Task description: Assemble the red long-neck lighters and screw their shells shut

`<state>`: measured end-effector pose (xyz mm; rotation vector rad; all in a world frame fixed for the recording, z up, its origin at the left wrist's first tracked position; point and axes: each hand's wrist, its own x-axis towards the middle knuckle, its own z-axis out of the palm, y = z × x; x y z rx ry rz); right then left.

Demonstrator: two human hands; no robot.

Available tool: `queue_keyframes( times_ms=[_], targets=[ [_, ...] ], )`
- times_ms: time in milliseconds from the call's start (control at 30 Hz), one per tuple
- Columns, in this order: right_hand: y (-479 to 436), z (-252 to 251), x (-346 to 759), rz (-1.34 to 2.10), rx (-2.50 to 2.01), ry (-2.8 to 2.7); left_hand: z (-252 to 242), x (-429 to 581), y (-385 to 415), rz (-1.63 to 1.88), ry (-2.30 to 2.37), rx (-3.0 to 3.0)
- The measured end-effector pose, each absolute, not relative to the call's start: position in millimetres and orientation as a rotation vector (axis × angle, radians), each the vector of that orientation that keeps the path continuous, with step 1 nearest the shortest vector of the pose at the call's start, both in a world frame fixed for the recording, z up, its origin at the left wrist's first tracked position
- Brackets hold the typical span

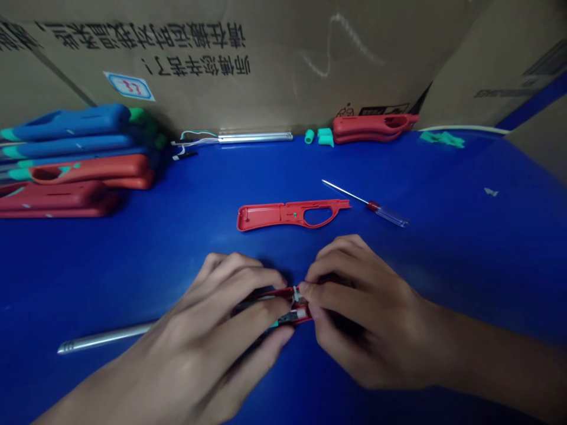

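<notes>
My left hand (221,321) and my right hand (358,307) meet over a red plastic shell half (296,308) lying on the blue table (443,260). Both hands have fingers closed on it, pinching small white and teal parts inside. A silver metal tube (104,338) sticks out to the left from under my left hand. Just beyond the hands lies the other red shell half (292,213), open side up, untouched. A small screwdriver (367,203) with a clear handle lies to its right.
Stacked blue and red assembled handles (75,159) sit at the far left. At the back edge lie a metal tube with wires (239,139), teal caps (323,137), another red handle (374,127) and teal scraps (443,139). Cardboard boxes (283,53) wall the back.
</notes>
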<state>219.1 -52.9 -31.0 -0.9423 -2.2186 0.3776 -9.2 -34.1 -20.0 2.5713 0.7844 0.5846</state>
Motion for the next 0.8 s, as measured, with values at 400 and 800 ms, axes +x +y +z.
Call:
queue_keyframes(
  times_ms=[400, 800],
  targets=[
    [-54.5, -29.7, 220.7, 0.409, -0.960, -2.222, -17.6, -14.6, -30.6, 0.694, 0.914, 2.714],
    [-50.4, -30.1, 219.8, 0.479, -0.983, -2.136, -17.6, -15.1, -19.3, 0.468, 0.777, 2.753]
  ],
)
